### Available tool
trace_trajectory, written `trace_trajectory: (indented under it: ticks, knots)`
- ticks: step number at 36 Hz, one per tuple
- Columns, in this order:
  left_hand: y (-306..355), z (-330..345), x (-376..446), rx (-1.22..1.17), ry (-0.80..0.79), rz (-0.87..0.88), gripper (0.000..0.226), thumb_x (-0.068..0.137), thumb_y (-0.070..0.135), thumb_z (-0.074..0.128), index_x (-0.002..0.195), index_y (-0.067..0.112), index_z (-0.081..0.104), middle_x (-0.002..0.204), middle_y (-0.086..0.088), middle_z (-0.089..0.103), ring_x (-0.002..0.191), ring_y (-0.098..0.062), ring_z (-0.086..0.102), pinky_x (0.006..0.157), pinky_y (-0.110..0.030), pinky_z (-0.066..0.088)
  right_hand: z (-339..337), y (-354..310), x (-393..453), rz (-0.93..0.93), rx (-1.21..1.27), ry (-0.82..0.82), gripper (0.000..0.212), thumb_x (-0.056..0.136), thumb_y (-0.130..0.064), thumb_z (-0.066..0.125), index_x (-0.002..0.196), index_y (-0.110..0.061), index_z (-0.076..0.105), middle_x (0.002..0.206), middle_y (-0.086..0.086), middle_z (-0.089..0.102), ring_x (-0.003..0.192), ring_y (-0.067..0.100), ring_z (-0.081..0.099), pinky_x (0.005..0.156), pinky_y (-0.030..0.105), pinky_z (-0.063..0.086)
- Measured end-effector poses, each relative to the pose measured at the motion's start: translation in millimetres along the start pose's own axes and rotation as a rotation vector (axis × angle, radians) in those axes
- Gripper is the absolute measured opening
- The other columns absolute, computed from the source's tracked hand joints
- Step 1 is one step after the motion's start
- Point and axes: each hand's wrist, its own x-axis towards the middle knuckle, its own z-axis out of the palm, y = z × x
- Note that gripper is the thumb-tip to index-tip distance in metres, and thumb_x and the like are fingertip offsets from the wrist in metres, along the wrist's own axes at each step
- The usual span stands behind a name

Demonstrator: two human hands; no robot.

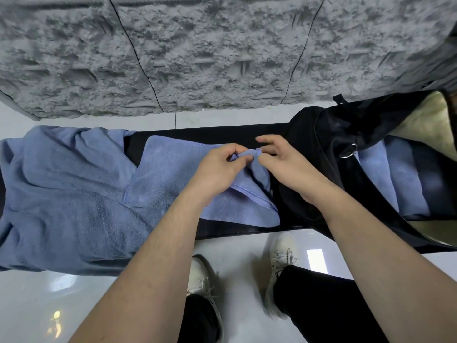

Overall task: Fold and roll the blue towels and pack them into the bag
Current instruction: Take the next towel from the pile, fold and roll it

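A: What is being held by the hands?

B: A corner of a blue towel (173, 169) is pinched by the left hand (217, 169). The fingers are curled round a small bunched bit of cloth. The same bit is pinched at its tip by the thumb and a finger of the right hand (286, 164). The other fingers of that hand are spread out above it.

A: Where is the towel laid?

B: It is spread flat on a black bench (222, 134), under both hands and out to the left of them. One corner is folded over just below the left hand.

A: Is more cloth seen?

B: Yes. A bigger blue towel (61, 194) is heaped to the far left of the hands, and it is draped over the bench edge.

A: And the bag?

B: A black bag (346, 134) is set just to the right of the right hand, on the same bench. It is open. Blue rolled towels (400, 179) are packed inside it, side by side. A metal ring (348, 151) is fixed on its strap.
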Motion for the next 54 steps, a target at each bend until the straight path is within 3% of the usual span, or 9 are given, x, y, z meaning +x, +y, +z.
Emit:
trace_trajectory:
  ticks: [11, 19, 25, 29, 34, 42, 47, 51, 54]
  knots:
    - [-5.3, -1.5, 4.7, 0.055, 0.062, -0.007, 0.012, 0.093, 0.032, 0.064, 0.082, 0.026, 0.067, 0.071, 0.017, 0.056, 0.064, 0.002, 0.048, 0.064, -0.013, 0.04, -0.5, -2.6, -1.3, -0.079, 0.065, 0.201, 0.011, 0.083, -0.009, 0.066, 0.078, -0.018, 0.06, 0.069, 0.001, 0.059, 0.06, 0.008, 0.053, 0.062, 0.025, 0.047]
    - [-8.1, -3.1, 5.2, -0.023, 0.026, -0.03, 0.011, 0.09, 0.027, 0.068, 0.079, 0.026, 0.068, 0.071, 0.015, 0.059, 0.068, -0.001, 0.05, 0.069, -0.019, 0.042, 2.9, 4.6, 0.1, -0.068, 0.043, 0.04, 0.037, 0.077, -0.036, 0.075, 0.108, -0.039, 0.054, 0.105, -0.007, 0.065, 0.09, 0.007, 0.063, 0.085, 0.024, 0.049]
    - [-8.5, -0.5, 5.8, 0.018, 0.044, -0.024, 0.009, 0.089, 0.035, 0.068, 0.082, 0.029, 0.068, 0.069, 0.018, 0.056, 0.063, 0.002, 0.047, 0.063, -0.015, 0.039, 1.3, 6.0, 1.4, -0.132, -0.133, 0.172, 0.004, 0.091, -0.026, 0.066, 0.09, -0.023, 0.069, 0.074, 0.002, 0.069, 0.064, 0.003, 0.056, 0.065, 0.022, 0.047]
    - [-7.9, 0.4, 7.5, 0.02, 0.086, -0.06, 0.01, 0.092, 0.028, 0.065, 0.083, 0.027, 0.065, 0.072, 0.013, 0.058, 0.066, -0.004, 0.051, 0.057, -0.018, 0.043, -3.5, 2.4, 3.7, -0.036, 0.003, 0.254, 0.015, 0.098, -0.019, 0.048, 0.093, -0.024, 0.061, 0.083, -0.002, 0.067, 0.069, 0.01, 0.063, 0.059, 0.028, 0.057]
    - [-1.7, 6.4, 5.0, -0.021, 0.06, -0.049, 0.01, 0.091, 0.029, 0.066, 0.081, 0.027, 0.066, 0.066, 0.013, 0.052, 0.057, -0.005, 0.043, 0.045, -0.019, 0.036, 5.6, 3.3, 5.0, -0.116, 0.017, 0.167, 0.031, 0.086, -0.036, 0.071, 0.113, -0.032, 0.059, 0.091, -0.009, 0.068, 0.087, 0.0, 0.062, 0.08, 0.015, 0.047]
    - [-3.7, 5.1, 4.8, 0.017, 0.105, -0.01, 0.014, 0.091, 0.026, 0.068, 0.078, 0.026, 0.063, 0.061, 0.01, 0.046, 0.043, -0.001, 0.036, 0.039, -0.015, 0.032, 2.3, 8.5, 1.9, -0.183, -0.181, 0.205, 0.015, 0.089, -0.013, 0.063, 0.091, -0.025, 0.071, 0.064, -0.012, 0.06, 0.053, -0.001, 0.048, 0.056, 0.015, 0.041]
    - [-3.6, 6.9, 7.5, -0.038, 0.135, -0.041, 0.007, 0.09, 0.027, 0.069, 0.085, 0.026, 0.064, 0.071, 0.006, 0.051, 0.06, -0.01, 0.045, 0.044, -0.019, 0.04, -1.8, 15.0, 6.7, -0.124, -0.101, 0.309, 0.025, 0.096, -0.015, 0.052, 0.116, -0.022, 0.065, 0.087, -0.007, 0.07, 0.081, 0.01, 0.066, 0.083, 0.037, 0.057]
    - [-0.5, 10.0, 6.6, -0.076, 0.09, -0.056, 0.022, 0.09, 0.019, 0.069, 0.107, 0.028, 0.061, 0.088, 0.0, 0.053, 0.069, -0.015, 0.048, 0.049, -0.022, 0.044, -2.0, 13.9, -0.1, -0.154, -0.077, 0.351, 0.029, 0.095, -0.014, 0.052, 0.124, -0.017, 0.056, 0.081, -0.006, 0.061, 0.07, 0.003, 0.055, 0.063, 0.006, 0.041]
    - [0.6, 7.8, 5.9, -0.108, 0.126, -0.052, 0.035, 0.089, 0.007, 0.065, 0.115, 0.03, 0.057, 0.093, -0.001, 0.052, 0.071, -0.015, 0.051, 0.051, -0.022, 0.045, -1.4, 16.0, -7.6, -0.173, -0.116, 0.422, 0.021, 0.09, -0.012, 0.058, 0.109, -0.018, 0.052, 0.089, -0.003, 0.052, 0.076, 0.011, 0.05, 0.058, 0.005, 0.035]
